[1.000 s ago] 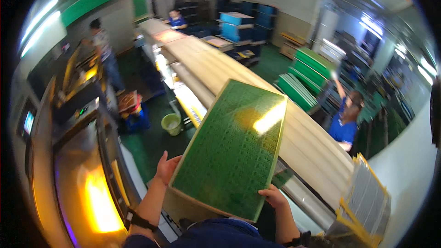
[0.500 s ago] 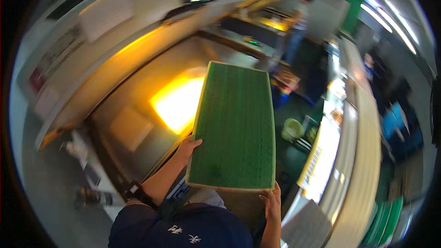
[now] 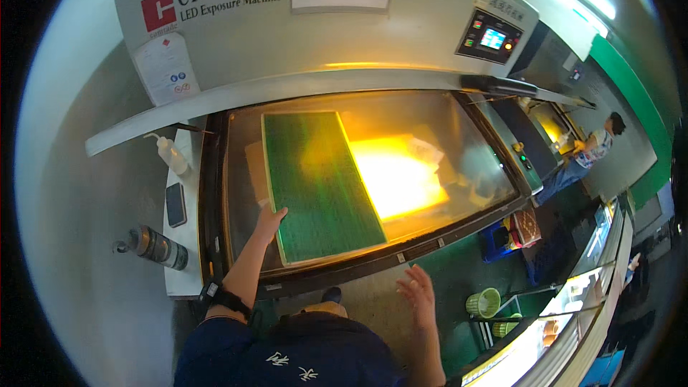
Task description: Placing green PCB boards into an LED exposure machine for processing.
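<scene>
My left hand [image 3: 270,221] grips the left edge of a green printing screen [image 3: 321,186], a long flat panel with a thin pale border, its thumb on the green face. The screen is over the left part of an exposure machine's bed [image 3: 469,204]; whether it rests fully on the bed I cannot tell. Bright yellow light glows on the bed just right of it. My right hand [image 3: 418,292] is raised in front of the bed's near edge, holding nothing, with its fingers apart.
Above the bed hangs the machine's raised lid [image 3: 330,79]. A white side table on the left bears a squeeze bottle [image 3: 172,154], a phone [image 3: 175,204] and a dark flask [image 3: 159,247]. Green baskets [image 3: 484,303] stand at right; another person [image 3: 584,150] works farther back.
My view has turned toward the machine. The screen has gone from in front of me to over the bed's left part. My right hand has let go of its near corner.
</scene>
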Available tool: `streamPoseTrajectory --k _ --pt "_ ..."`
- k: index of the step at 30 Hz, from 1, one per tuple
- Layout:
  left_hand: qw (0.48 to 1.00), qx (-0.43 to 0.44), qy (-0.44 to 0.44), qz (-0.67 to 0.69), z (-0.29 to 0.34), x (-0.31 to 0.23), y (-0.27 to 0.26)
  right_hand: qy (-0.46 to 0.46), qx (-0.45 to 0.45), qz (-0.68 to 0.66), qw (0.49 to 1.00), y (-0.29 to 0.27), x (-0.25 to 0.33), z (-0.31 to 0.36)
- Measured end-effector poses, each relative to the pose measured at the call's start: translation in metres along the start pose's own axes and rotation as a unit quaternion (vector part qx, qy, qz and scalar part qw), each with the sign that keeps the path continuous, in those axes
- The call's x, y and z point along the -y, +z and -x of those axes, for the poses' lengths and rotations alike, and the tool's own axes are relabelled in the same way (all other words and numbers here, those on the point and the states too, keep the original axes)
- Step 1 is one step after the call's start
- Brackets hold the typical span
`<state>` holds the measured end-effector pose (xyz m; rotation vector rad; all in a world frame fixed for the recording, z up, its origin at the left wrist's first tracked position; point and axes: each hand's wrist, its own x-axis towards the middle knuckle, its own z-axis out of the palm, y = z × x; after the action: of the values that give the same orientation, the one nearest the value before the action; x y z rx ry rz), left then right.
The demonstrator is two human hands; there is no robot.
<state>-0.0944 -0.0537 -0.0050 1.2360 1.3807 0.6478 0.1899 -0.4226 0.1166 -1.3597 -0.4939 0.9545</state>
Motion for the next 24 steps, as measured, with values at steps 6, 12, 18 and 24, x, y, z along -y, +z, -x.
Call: streamPoseTrajectory --k 6,12,18,24 --pt "0.802 -0.011 0.183 -0.568 0.063 -0.021 0.063 -0.274 -0.024 0.159 0.948 0.018 0.142 -0.101" --pt "0.793 0.008 0.25 -0.556 0.06 0.029 0.075 -0.561 -0.099 0.485 0.664 0.053 0.359 -0.167" --pt "0.788 -0.002 0.247 -0.565 0.065 0.03 0.071 -0.547 -0.114 0.572 0.6 0.05 0.356 -0.201" --pt "0.784 -0.038 0.247 -0.567 0.082 0.033 0.065 -0.558 -0.074 0.557 0.61 0.009 0.264 -0.154"
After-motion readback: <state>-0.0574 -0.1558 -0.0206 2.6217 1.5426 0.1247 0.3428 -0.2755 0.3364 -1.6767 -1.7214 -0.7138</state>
